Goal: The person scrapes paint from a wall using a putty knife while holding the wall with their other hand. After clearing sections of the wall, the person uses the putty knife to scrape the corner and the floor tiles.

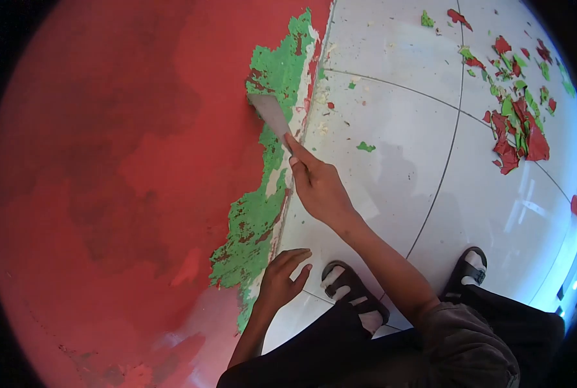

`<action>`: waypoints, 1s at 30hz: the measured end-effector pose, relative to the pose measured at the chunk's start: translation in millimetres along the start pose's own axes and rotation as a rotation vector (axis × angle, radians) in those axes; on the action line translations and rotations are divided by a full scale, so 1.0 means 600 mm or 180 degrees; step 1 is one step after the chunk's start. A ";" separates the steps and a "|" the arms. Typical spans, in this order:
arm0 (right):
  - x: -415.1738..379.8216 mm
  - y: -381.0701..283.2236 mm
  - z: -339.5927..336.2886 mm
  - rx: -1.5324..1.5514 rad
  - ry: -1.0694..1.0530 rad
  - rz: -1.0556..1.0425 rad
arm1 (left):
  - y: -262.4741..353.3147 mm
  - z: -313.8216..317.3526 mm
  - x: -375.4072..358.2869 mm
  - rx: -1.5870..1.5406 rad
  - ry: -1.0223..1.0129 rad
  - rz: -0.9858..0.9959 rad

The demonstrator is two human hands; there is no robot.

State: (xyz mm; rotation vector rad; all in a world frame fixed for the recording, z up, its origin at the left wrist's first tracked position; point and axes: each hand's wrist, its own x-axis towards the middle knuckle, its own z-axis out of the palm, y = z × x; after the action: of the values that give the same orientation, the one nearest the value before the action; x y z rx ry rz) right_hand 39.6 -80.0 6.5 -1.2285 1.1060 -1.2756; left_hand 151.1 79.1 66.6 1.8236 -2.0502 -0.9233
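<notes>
1. We see a white tiled floor (398,129) with dark grout lines crossing it at angles.
2. We find a pile of red and green paint flakes (518,126) lying on the tiles at the upper right, well apart from the wall.
3. We note smaller loose flakes near the top edge, plus a single green chip (365,147) alone on a tile.
4. We observe pale crumbs and dust (321,123) along the joint where floor meets wall.
5. We see two black sandals with white straps, the left sandal (353,291) and the right sandal (469,268), both flat on the tiles.
6. We see dark trousers (340,352) at the bottom edge.
</notes>
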 end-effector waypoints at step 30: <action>0.102 -0.046 -0.042 -0.0620 -0.0470 0.0805 | -0.008 -0.001 -0.010 -0.0020 -0.0076 -0.0011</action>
State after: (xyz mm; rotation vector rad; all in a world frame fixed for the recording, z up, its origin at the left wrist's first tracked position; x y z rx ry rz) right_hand 13.9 -139.9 36.9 -1.2582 1.2547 -0.8891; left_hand 156.2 84.4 65.5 1.8220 -2.0565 -0.9558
